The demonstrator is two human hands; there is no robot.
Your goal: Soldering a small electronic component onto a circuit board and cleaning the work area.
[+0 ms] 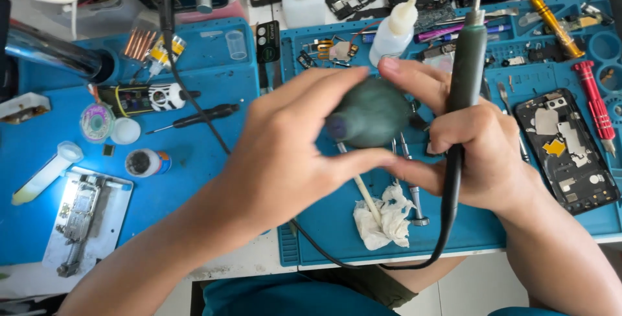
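Left hand [285, 160] cups a dark rubber air blower [370, 112], right hand [483, 154] grips the soldering iron [465, 73] over the blue mat [324, 225]; looks mid-cleaning, steady aim needed.

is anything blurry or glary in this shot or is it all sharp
Head view: the dark green rubber bulb and the left hand around it are smeared by motion blur; the right hand holding the soldering iron is sharper; the opened phone is crisp; the lit metal plate is glary.
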